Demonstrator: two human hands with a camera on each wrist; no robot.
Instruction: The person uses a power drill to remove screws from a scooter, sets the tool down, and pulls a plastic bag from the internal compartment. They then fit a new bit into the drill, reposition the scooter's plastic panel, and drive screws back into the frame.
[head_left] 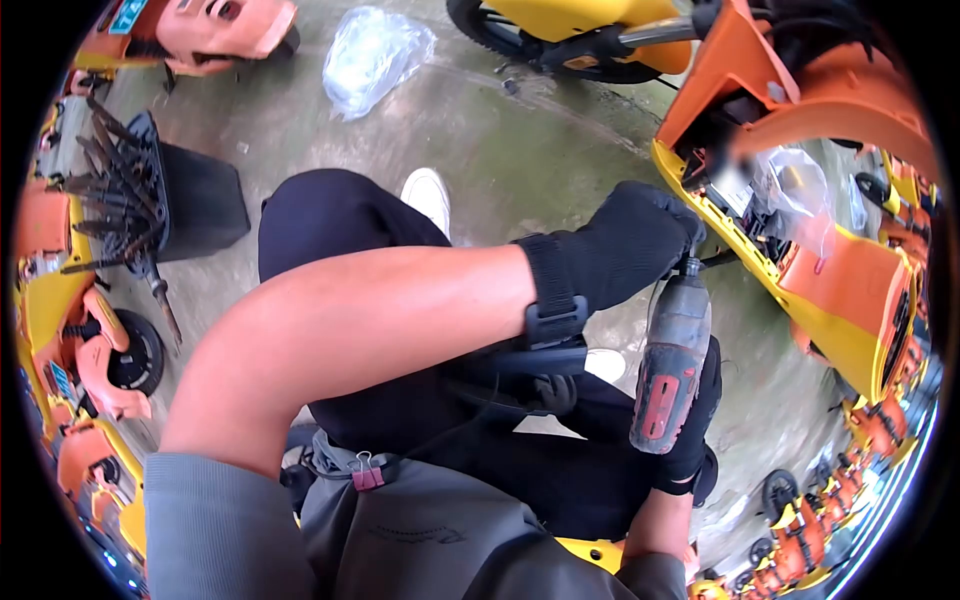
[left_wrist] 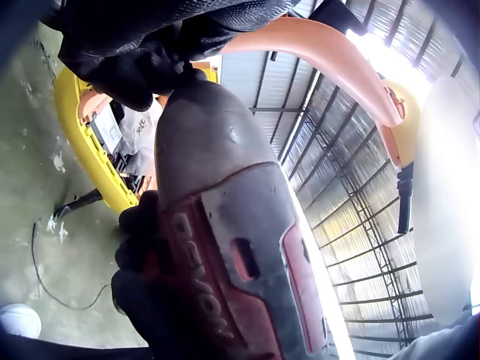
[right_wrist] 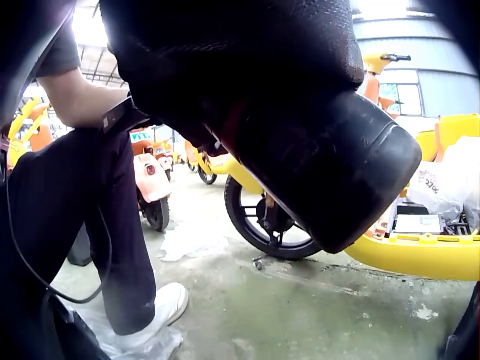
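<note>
My black-gloved left hand (head_left: 632, 245) reaches across from the left, its fingers curled at the nose of a worn grey-and-red cordless impact driver (head_left: 668, 375). In the left wrist view, those gloved fingers (left_wrist: 135, 56) pinch the short bit end (left_wrist: 196, 75) in front of the tapered nose. My right hand (head_left: 706, 400), also in a black glove, grips the driver's handle, partly hidden behind the body. The driver's black battery (right_wrist: 345, 172) juts out below the right glove (right_wrist: 232, 52) in the right wrist view.
An orange-and-yellow scooter frame (head_left: 725, 225) with a plastic bag (head_left: 795, 195) stands at the right. A black bin (head_left: 205, 200) of dark metal parts is at left. Clear plastic (head_left: 372, 60) lies on the floor ahead. More scooters line both sides.
</note>
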